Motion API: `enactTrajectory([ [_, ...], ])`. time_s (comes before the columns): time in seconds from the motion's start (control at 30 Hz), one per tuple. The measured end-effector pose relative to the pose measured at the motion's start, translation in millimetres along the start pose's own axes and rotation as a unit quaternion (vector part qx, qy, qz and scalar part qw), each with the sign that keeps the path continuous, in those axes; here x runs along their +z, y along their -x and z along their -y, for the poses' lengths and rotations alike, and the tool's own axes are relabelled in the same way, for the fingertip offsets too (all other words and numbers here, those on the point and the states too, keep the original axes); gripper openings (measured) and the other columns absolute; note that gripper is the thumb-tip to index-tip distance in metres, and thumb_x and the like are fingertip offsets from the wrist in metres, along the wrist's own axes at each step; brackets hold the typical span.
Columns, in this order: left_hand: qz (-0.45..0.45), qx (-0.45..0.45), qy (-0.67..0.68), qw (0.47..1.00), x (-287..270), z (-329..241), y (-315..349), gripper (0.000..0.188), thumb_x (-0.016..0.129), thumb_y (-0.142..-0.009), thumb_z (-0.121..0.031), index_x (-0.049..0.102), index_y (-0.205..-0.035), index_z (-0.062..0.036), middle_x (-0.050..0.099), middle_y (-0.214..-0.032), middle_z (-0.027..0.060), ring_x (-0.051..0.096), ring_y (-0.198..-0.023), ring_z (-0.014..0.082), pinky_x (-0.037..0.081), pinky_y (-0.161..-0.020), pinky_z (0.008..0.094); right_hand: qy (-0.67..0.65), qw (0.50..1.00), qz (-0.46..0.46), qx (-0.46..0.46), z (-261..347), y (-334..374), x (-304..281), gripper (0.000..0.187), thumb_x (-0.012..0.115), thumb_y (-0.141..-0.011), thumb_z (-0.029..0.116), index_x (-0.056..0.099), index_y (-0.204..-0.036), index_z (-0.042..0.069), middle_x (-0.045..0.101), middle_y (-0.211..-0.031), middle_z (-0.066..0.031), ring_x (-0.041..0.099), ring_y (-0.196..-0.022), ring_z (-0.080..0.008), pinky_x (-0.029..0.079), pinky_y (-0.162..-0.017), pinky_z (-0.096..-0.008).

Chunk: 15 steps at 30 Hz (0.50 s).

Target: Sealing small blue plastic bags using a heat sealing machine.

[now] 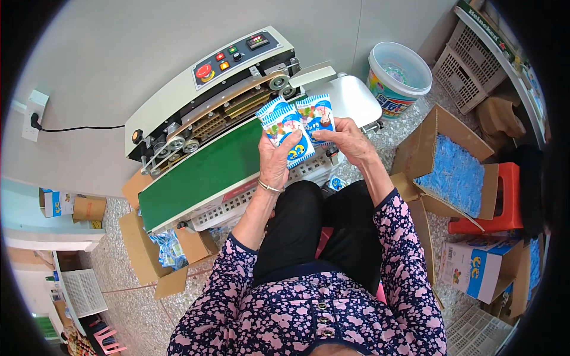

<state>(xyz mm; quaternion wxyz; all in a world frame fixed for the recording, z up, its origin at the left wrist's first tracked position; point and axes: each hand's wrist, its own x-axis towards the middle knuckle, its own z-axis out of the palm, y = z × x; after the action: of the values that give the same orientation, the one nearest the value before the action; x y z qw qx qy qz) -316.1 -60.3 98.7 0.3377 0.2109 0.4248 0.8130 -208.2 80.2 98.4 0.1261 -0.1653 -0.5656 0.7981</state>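
Note:
Blue-and-white printed packets (301, 155) are fanned out in my left hand (275, 159), its thumb pressed across the front one. My right hand (351, 143) grips another such packet (320, 108) between thumb and fingers. It overlaps the left hand's packets at the edge. Both hands are above the near right end of a sealing machine's green conveyor belt (208, 163). The machine's rollers and sealing bars (222, 118) lie just beyond the packets. How many packets are stacked is hard to tell.
A control panel (234, 56) tops the machine. At the left, an open carton (139, 252) contains packets. On the right are a carton of blue wrappers (409, 157), a red stool (509, 199) and a white bucket (418, 89). A white plate (356, 104) adjoins the belt's end.

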Motion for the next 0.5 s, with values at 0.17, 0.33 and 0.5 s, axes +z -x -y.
enactTrajectory([
  [0.17, -0.020, 0.002, 0.017, 1.000, 6, 8, 4, 0.041, 0.068, -0.078, 0.000, 0.049, -0.114, -0.0043, 0.063, -0.101, 0.0059, 0.063, -0.086, 0.0122, 0.054, -0.074, 0.0263, 0.003, 1.000, 0.001, -0.019, -5, 2, -3, 0.024, 0.069, -0.079, 0.013, 0.066, -0.100, 0.001, 0.067, -0.092, -0.0040, 0.060, -0.082, -0.0075, 0.047, -0.075, -0.0234],
  [0.33, -0.024, 0.016, 0.026, 0.999, 7, 9, 3, 0.041, 0.068, -0.078, 0.001, 0.049, -0.114, -0.0046, 0.063, -0.101, 0.0056, 0.063, -0.086, 0.0122, 0.054, -0.074, 0.0270, -0.021, 1.000, -0.014, 0.000, 2, 9, 2, 0.022, 0.070, -0.079, 0.014, 0.066, -0.098, 0.002, 0.067, -0.090, -0.0026, 0.060, -0.079, -0.0066, 0.047, -0.070, -0.0217],
  [0.5, -0.033, 0.013, 0.029, 0.999, 7, 14, 3, 0.041, 0.068, -0.078, 0.001, 0.049, -0.113, -0.0048, 0.063, -0.100, 0.0052, 0.063, -0.086, 0.0121, 0.054, -0.074, 0.0271, -0.019, 1.000, -0.005, 0.004, -12, 4, -5, 0.021, 0.069, -0.080, 0.015, 0.066, -0.097, 0.003, 0.067, -0.089, -0.0019, 0.060, -0.076, -0.0072, 0.047, -0.068, -0.0215],
])
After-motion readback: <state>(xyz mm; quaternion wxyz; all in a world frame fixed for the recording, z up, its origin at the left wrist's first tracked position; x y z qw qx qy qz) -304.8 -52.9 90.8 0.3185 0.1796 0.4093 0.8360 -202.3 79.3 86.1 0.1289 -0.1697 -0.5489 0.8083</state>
